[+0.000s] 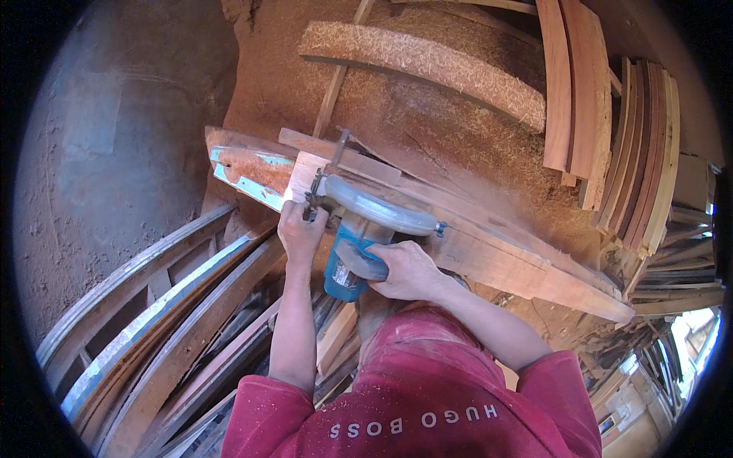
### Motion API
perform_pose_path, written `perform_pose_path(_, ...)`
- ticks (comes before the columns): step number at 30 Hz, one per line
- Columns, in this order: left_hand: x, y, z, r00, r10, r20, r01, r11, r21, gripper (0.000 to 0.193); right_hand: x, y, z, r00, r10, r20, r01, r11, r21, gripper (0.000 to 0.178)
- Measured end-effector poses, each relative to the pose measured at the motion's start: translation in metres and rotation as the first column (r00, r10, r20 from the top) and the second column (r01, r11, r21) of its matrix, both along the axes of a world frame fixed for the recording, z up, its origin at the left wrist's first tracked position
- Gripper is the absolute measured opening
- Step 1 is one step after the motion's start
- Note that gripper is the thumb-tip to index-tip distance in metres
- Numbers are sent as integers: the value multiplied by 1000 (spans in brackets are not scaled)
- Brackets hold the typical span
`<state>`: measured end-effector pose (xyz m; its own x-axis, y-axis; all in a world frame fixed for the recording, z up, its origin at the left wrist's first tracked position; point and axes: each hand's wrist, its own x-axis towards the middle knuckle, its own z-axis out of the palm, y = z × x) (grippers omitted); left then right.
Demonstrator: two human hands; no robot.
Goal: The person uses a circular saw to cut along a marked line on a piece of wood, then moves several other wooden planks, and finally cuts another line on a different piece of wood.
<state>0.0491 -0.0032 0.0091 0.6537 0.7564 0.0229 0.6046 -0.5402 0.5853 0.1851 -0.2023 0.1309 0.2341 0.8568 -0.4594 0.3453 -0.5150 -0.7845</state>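
Note:
A blue circular saw (351, 263) with a silver blade guard rests on a long wooden plank (489, 259) lying crosswise before me. My right hand (408, 271) is wrapped round the saw's rear handle. At the saw's left end, the closed fingers of my left hand (300, 229) grip by its dark metal front fitting (314, 187); the exact hold is partly hidden. A narrow metal bar (340, 146) sticks out beyond the fitting. The blade itself is hidden. Fine dust blurs the air along the plank's far side.
A board with peeling turquoise paint (256, 191) lies at the plank's left end. Curved timbers (145, 328) are stacked at lower left. Beyond the plank lies a curved beam (427, 65) covered in shavings. More curved boards (641, 153) stand at right. Sawdust covers the ground (473, 137).

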Motion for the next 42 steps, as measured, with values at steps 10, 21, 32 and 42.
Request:
perform_pose_path(10,-3,24,1,1000,-26,9,26,999,33,22,-4,25,-1,1000,-5,-27,6,1000,14,42)
perform_pose_path(21,-8,58,0,994,-73,76,68,996,59,18,-11,55,-3,1000,-18,-22,19,999,47,40)
perform_pose_path(32,-16,83,3,998,-61,-5,61,996,64,22,-15,84,2,999,11,-34,-12,1000,-11,40)
perform_pose_path(42,-26,105,-7,999,-28,-30,28,1000,13,28,-22,103,-8,999,30,-26,-29,999,30,39)
